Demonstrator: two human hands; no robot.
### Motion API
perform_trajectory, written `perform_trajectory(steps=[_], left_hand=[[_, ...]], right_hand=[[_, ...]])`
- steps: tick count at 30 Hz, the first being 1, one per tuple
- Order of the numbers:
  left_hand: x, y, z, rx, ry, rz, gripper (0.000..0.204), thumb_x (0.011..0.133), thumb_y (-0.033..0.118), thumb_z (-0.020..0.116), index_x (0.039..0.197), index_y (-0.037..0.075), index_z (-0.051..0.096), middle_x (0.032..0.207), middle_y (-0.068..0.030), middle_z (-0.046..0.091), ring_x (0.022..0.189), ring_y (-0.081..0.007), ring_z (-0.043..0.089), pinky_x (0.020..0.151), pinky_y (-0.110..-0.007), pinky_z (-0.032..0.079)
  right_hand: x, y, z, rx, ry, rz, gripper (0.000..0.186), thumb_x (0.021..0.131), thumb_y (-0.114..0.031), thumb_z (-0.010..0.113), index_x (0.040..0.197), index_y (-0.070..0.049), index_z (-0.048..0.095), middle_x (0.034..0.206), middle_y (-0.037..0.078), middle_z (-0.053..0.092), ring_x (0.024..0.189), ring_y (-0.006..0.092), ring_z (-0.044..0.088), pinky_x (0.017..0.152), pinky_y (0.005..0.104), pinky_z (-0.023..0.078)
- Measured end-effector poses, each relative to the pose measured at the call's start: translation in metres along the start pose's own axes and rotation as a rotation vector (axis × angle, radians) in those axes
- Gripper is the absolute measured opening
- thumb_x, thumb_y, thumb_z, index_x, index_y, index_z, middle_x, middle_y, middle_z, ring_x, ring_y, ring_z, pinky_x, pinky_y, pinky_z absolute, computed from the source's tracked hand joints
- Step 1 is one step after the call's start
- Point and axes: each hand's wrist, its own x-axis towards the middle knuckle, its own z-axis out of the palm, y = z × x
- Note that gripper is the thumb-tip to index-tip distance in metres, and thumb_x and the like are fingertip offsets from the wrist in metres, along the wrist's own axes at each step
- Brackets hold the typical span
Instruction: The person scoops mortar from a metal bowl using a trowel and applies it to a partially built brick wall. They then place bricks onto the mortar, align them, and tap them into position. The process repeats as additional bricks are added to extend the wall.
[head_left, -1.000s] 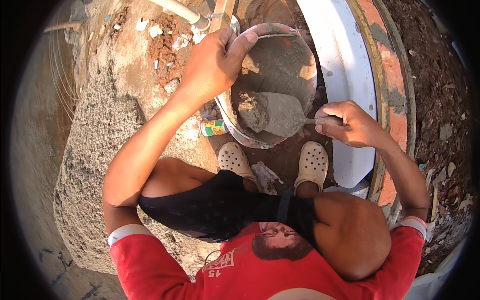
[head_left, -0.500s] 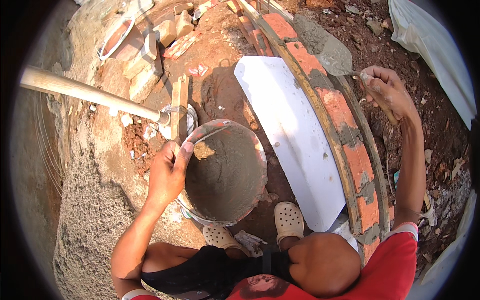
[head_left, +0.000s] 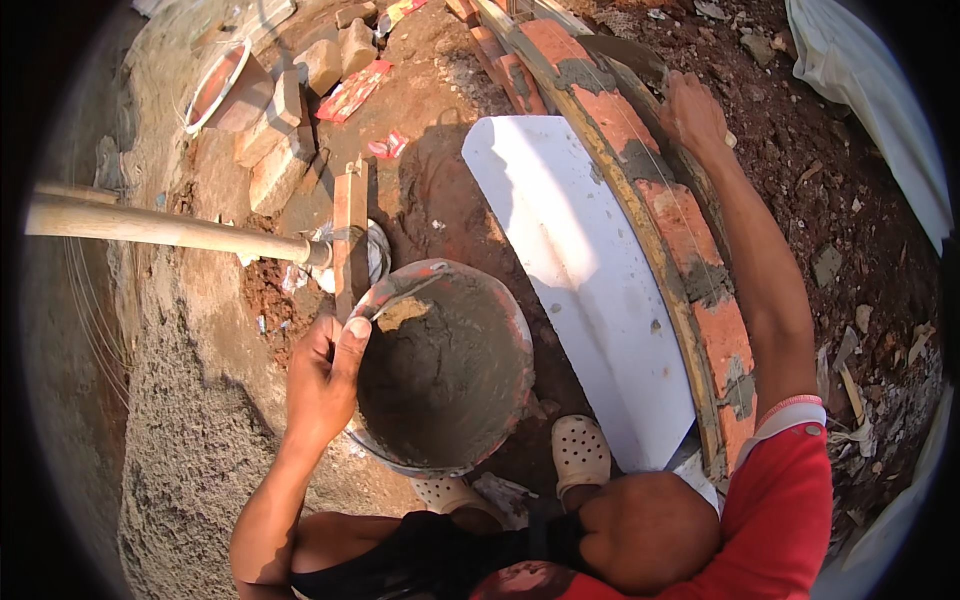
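Observation:
My left hand (head_left: 326,375) is closed on the rim of a bucket (head_left: 527,355) of wet grey mortar (head_left: 445,365), thumb on top. The bucket stands before my feet. At the far right, my right hand (head_left: 697,112) is closed on a trowel (head_left: 622,50), whose handle is hidden in the fist. Its dark blade is tilted over the far part of a curved row of red bricks (head_left: 675,212), with grey mortar in the joints. Wooden boards (head_left: 612,195) run along both sides of the row, and a string stretches along it.
A white panel (head_left: 580,290) lies beside the brick row. At left, a long wooden handle (head_left: 170,222) reaches a wooden post (head_left: 350,225). Loose blocks (head_left: 280,170) and a second bucket (head_left: 228,88) are farther back. White sheeting (head_left: 870,110) hangs at right.
My right hand has moved away from me and left, turning the trowel blade, which carried mortar, over the far bricks. My left hand stays on the bucket rim.

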Motion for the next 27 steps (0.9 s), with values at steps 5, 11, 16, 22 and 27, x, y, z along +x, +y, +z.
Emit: perform_trajectory(steps=[5, 11, 16, 22, 27], left_hand=[[0.004, 0.007, 0.002, -0.006, -0.038, -0.041, 0.05, 0.104, 0.049, 0.061, 0.074, 0.012, 0.044, 0.072, 0.005, 0.044, 0.07, -0.0065, 0.037, 0.063, -0.026, 0.034], [0.006, 0.009, 0.004, -0.001, -0.045, 0.008, 0.049, 0.105, 0.048, 0.061, 0.075, 0.012, 0.045, 0.073, 0.0051, 0.044, 0.07, -0.0064, 0.038, 0.064, -0.026, 0.035], [0.005, 0.005, 0.003, -0.011, -0.039, 0.007, 0.049, 0.105, 0.047, 0.061, 0.075, 0.012, 0.045, 0.073, 0.0051, 0.046, 0.071, -0.0065, 0.039, 0.063, -0.026, 0.035], [0.005, 0.01, 0.004, 0.0, -0.042, -0.025, 0.049, 0.105, 0.047, 0.061, 0.075, 0.012, 0.044, 0.073, 0.0055, 0.045, 0.072, -0.0065, 0.038, 0.064, -0.026, 0.034], [0.003, 0.007, 0.002, 0.007, -0.016, -0.009, 0.049, 0.105, 0.048, 0.06, 0.075, 0.012, 0.044, 0.074, 0.0054, 0.045, 0.072, -0.0065, 0.038, 0.065, -0.025, 0.034]], right_hand=[[0.024, 0.001, 0.011, -0.076, -0.119, 0.002, 0.033, 0.084, -0.011, 0.063, 0.114, 0.001, 0.056, 0.113, 0.025, 0.064, 0.102, 0.0472, 0.066, 0.085, 0.0568, 0.055], [0.022, -0.019, 0.027, -0.169, -0.135, -0.079, 0.03, 0.093, -0.011, 0.058, 0.122, -0.004, 0.063, 0.12, 0.018, 0.065, 0.112, 0.0376, 0.066, 0.09, 0.0499, 0.056], [0.006, -0.002, 0.002, -0.238, -0.058, -0.188, 0.034, 0.087, -0.009, 0.065, 0.12, -0.008, 0.058, 0.12, 0.012, 0.06, 0.111, 0.0362, 0.06, 0.09, 0.0486, 0.052], [0.024, -0.002, -0.003, -0.388, -0.021, -0.302, 0.04, 0.085, -0.007, 0.066, 0.125, -0.011, 0.059, 0.121, 0.008, 0.061, 0.114, 0.0312, 0.059, 0.091, 0.048, 0.05], [0.03, -0.005, -0.017, -0.386, 0.128, -0.277, 0.039, 0.084, -0.005, 0.067, 0.123, -0.011, 0.061, 0.119, 0.008, 0.063, 0.112, 0.0309, 0.061, 0.089, 0.0482, 0.051]])
